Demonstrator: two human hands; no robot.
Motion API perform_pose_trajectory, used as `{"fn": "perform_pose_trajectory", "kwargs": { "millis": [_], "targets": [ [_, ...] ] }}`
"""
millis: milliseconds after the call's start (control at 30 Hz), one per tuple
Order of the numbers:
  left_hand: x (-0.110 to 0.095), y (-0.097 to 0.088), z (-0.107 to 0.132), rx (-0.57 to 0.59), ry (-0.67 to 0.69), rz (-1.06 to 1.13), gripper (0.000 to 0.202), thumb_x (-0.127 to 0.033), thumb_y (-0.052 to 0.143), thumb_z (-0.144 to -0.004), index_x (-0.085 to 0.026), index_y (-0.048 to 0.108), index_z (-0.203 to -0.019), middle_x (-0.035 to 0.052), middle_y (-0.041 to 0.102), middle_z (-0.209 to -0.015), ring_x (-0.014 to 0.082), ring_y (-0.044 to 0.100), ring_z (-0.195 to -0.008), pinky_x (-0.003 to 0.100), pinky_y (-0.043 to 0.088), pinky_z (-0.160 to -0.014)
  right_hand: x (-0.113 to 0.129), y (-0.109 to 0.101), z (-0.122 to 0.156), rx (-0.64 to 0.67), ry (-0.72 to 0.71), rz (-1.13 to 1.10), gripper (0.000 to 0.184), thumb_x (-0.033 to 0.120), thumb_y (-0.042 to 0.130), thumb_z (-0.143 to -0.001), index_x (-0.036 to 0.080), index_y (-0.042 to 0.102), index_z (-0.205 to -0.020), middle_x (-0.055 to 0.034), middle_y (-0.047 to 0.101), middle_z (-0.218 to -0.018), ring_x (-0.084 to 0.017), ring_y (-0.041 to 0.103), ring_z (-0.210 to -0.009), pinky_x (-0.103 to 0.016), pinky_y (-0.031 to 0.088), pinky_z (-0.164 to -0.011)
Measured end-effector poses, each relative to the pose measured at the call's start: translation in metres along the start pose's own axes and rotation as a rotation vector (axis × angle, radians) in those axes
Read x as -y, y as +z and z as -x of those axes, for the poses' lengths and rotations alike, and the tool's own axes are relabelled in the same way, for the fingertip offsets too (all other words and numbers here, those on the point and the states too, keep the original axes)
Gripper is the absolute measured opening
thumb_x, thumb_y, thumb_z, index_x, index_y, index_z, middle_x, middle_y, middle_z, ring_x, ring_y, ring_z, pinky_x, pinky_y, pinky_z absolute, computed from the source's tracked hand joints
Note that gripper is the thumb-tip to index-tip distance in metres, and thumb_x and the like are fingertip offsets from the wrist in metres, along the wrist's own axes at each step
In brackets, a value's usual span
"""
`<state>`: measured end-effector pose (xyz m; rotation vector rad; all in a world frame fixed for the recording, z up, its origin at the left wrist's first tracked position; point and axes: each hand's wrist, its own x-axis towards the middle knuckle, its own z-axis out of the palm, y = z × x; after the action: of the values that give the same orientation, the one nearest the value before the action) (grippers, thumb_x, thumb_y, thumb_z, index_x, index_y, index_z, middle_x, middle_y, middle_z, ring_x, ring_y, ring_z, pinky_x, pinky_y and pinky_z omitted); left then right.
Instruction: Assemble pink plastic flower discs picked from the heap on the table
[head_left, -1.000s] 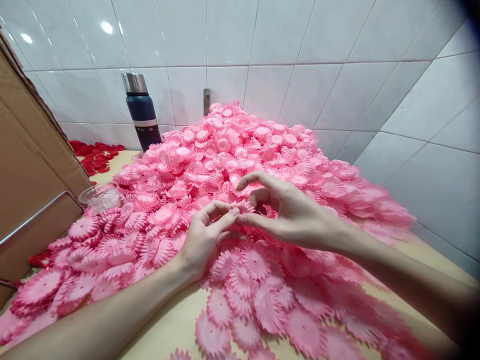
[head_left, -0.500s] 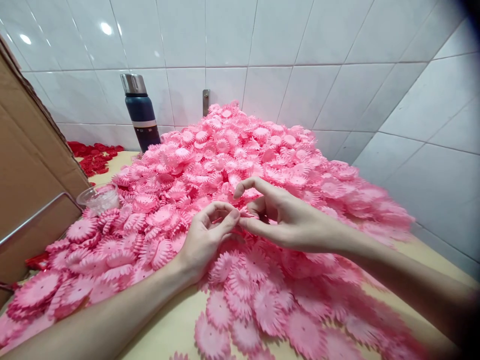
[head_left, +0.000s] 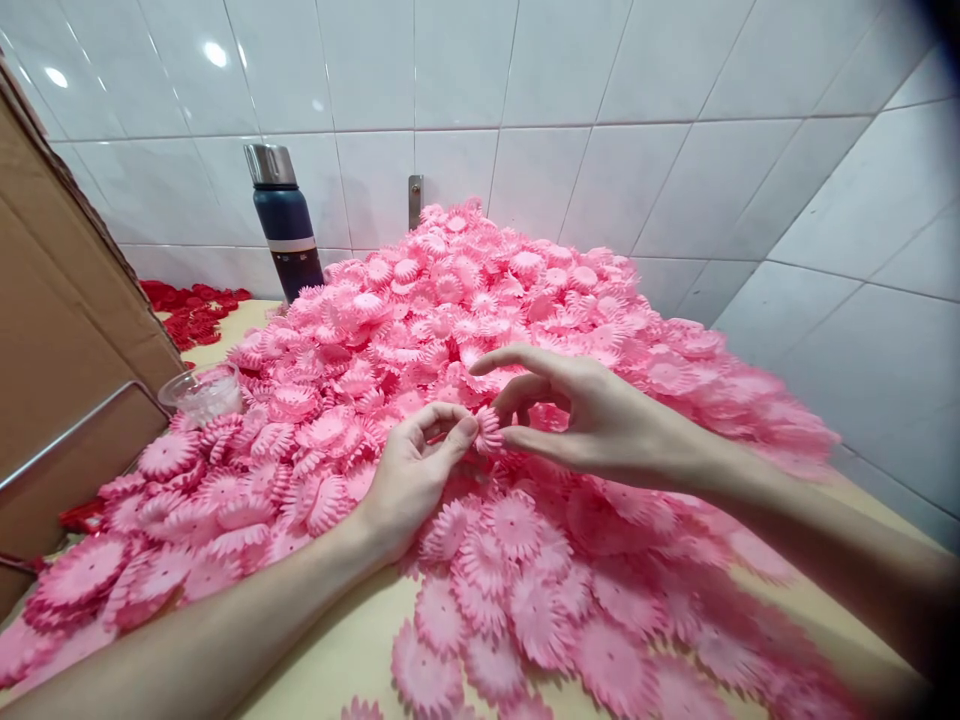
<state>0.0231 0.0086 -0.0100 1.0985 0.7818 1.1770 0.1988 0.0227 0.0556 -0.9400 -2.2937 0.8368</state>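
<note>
My left hand (head_left: pixel 420 462) pinches a small pink petal disc (head_left: pixel 489 430) between thumb and fingers, its fringed edge facing right. My right hand (head_left: pixel 574 408) is beside the disc, fingers curved and apart; its thumb and fingertips are close to the disc's right edge, and I cannot tell whether they touch it. Around and beneath both hands lies a large heap of pink petal discs (head_left: pixel 465 285), each with a scalloped rim and many with a tiny centre hole. More flat discs (head_left: pixel 514 570) spread over the table in front of my hands.
A dark blue bottle (head_left: pixel 286 222) with a steel cap stands behind the heap. Red pieces (head_left: pixel 195 312) lie at the back left. A clear plastic cup (head_left: pixel 201 392) stands beside a cardboard box (head_left: pixel 71 330) on the left. Tiled walls (head_left: pixel 555 70) bound the back and right.
My right hand has opened and drawn slightly right from my left fingers, so the pink disc between them now shows more. My left hand keeps its pinch.
</note>
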Motion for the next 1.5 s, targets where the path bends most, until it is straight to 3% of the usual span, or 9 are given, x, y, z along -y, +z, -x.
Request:
{"fn": "perform_pose_trajectory", "kwargs": {
  "millis": [233,400,600,767,900,1000,1267,1400,1500],
  "targets": [
    [-0.0001,-0.0008,0.0001,0.006,0.018,-0.042,0.019,-0.031,0.067,-0.081,-0.013,0.061,-0.085,0.0005,0.061,-0.079,0.0076,0.057,-0.069,0.018,0.049,-0.065,0.004,0.0024,-0.0008,-0.02,0.044,-0.049,0.044,0.023,0.061,-0.082,0.019,0.047,-0.123,-0.0062,0.069,-0.094,-0.018,0.066,-0.089,-0.033,0.053,-0.077],
    [-0.0014,0.0004,-0.0002,-0.011,0.028,-0.013,0.017,-0.028,0.069,-0.079,-0.014,0.06,-0.083,-0.0015,0.061,-0.072,0.0073,0.057,-0.062,0.018,0.047,-0.058,0.0031,0.0023,-0.0012,-0.088,0.096,-0.071,0.038,0.019,0.063,-0.079,0.017,0.051,-0.115,-0.0044,0.07,-0.084,-0.018,0.067,-0.083,-0.03,0.054,-0.072],
    [0.0019,-0.002,-0.0014,-0.022,0.015,-0.034,0.016,-0.026,0.067,-0.08,-0.013,0.058,-0.086,-0.0016,0.063,-0.067,0.0064,0.057,-0.058,0.017,0.045,-0.057,0.0022,0.0032,-0.0016,-0.028,0.061,-0.06,0.046,0.024,0.068,-0.077,0.019,0.049,-0.119,-0.0037,0.069,-0.086,-0.016,0.066,-0.079,-0.031,0.053,-0.071],
    [0.002,-0.0027,-0.0003,0.024,-0.002,0.021,0.02,-0.025,0.068,-0.08,-0.016,0.056,-0.093,-0.0005,0.066,-0.069,0.0081,0.061,-0.064,0.018,0.047,-0.063,-0.0007,0.008,-0.0039,-0.11,0.045,0.032,0.035,0.028,0.069,-0.076,0.017,0.057,-0.108,-0.0046,0.068,-0.086,-0.016,0.065,-0.077,-0.029,0.052,-0.065],
    [0.0015,-0.0014,0.0008,0.047,-0.033,0.107,0.018,-0.032,0.064,-0.082,-0.014,0.06,-0.084,0.0042,0.067,-0.08,0.0115,0.062,-0.065,0.024,0.051,-0.062,0.0009,0.0077,-0.0038,-0.135,0.046,0.013,0.011,0.025,0.066,-0.077,0.016,0.064,-0.084,-0.0034,0.066,-0.076,-0.013,0.06,-0.068,-0.027,0.048,-0.059],
    [0.0009,-0.0008,0.0003,0.06,-0.035,0.11,0.021,-0.034,0.063,-0.083,-0.013,0.063,-0.084,0.0065,0.067,-0.087,0.0123,0.063,-0.067,0.026,0.052,-0.063,0.0026,0.0065,-0.0044,-0.161,0.07,0.042,0.009,0.024,0.065,-0.078,0.016,0.061,-0.074,-0.0018,0.06,-0.069,-0.011,0.053,-0.062,-0.026,0.044,-0.055],
    [-0.0013,-0.0013,-0.0019,-0.054,-0.016,0.129,0.02,-0.024,0.071,-0.076,-0.011,0.062,-0.09,0.003,0.063,-0.078,0.0097,0.059,-0.063,0.022,0.052,-0.059,-0.0028,0.0028,-0.0048,-0.116,-0.016,0.185,0.004,0.018,0.061,-0.078,0.018,0.065,-0.08,-0.0048,0.056,-0.086,-0.015,0.054,-0.079,-0.031,0.046,-0.069],
    [-0.0006,-0.0013,-0.0017,-0.097,0.021,0.074,0.027,-0.024,0.073,-0.074,-0.012,0.061,-0.095,0.0035,0.064,-0.084,0.0102,0.061,-0.065,0.025,0.054,-0.064,-0.0021,-0.001,-0.0004,0.055,0.12,-0.137,0.027,0.013,0.06,-0.077,0.02,0.055,-0.102,-0.0062,0.059,-0.104,-0.016,0.06,-0.085,-0.03,0.052,-0.069],
    [-0.0005,-0.001,-0.0007,-0.099,0.049,0.038,0.027,-0.026,0.074,-0.073,-0.013,0.061,-0.093,0.0038,0.065,-0.086,0.0111,0.062,-0.069,0.025,0.054,-0.066,-0.003,0.0014,-0.0003,0.024,0.167,-0.268,0.038,0.018,0.068,-0.074,0.021,0.05,-0.107,-0.0061,0.06,-0.105,-0.016,0.061,-0.086,-0.029,0.053,-0.068]
  ]
}}
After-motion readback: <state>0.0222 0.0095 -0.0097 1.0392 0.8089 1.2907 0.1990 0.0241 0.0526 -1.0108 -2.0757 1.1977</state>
